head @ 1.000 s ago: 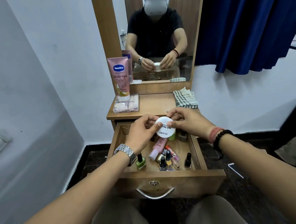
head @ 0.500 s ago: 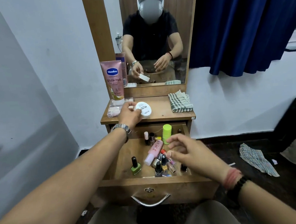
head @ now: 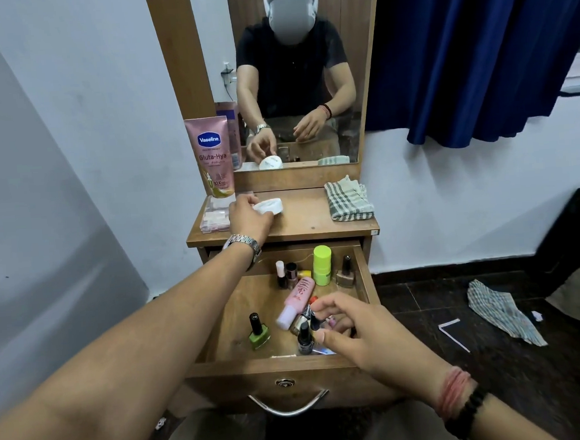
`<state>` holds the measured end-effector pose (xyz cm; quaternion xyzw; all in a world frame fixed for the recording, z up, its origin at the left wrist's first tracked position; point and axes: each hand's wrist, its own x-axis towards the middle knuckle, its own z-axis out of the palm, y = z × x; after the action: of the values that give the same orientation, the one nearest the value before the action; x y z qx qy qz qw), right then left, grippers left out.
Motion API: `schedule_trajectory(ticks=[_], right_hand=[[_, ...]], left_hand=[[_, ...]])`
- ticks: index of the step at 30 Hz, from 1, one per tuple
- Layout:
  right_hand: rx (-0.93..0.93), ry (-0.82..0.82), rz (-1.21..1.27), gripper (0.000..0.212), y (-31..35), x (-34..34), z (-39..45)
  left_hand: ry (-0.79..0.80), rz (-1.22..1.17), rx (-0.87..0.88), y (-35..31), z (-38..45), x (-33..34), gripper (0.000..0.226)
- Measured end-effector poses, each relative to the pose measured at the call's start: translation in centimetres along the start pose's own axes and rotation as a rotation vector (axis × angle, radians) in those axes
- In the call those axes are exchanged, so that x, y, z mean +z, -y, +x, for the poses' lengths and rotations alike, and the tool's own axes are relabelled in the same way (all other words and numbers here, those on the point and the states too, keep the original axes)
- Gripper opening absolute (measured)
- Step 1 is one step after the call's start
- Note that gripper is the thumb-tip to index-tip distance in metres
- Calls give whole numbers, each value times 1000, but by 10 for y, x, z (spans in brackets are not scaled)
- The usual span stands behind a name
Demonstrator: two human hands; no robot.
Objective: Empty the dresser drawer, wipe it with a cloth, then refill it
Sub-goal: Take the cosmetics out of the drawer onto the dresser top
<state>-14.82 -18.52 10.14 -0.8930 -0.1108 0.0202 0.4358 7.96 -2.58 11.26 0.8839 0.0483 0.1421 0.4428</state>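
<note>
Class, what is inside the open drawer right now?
The drawer holds nail polish bottles, a pink tube and a green stick; the right hand covers more.

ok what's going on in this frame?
A person is emptying the open wooden dresser drawer. The left hand holds a round white jar on the dresser top, beside the folded checked cloth. The right hand reaches into the cluster of small nail polish bottles; its grip isn't clear. Most items remain inside, so wiping hasn't started.
</note>
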Motion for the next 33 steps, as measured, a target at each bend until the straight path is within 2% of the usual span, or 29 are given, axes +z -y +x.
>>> schedule_trajectory(ticks=[3,6,9,19,23,29,33], right_hand=[[-3,0,-31,25,-1,-1,3],[6,3,-41,26,-2,-2,6],[9,8,-58,26,-3,-2,8],[-16,17,-94,28,-8,2,4],[-25,24,-99,30,-10,4,3],[-29,31,-108,31,-11,6,3],[-24,41,-114,32,-13,8,3]], left_hand=[[-14,101,98,1,-6,2,31],[11,234,286,1,-8,4,16],[57,374,408,2,-7,7,17],[133,601,483,-1,8,13,30],[153,674,568,-2,13,16,30],[173,765,540,-4,14,20,31],[157,617,778,-14,-4,23,24]])
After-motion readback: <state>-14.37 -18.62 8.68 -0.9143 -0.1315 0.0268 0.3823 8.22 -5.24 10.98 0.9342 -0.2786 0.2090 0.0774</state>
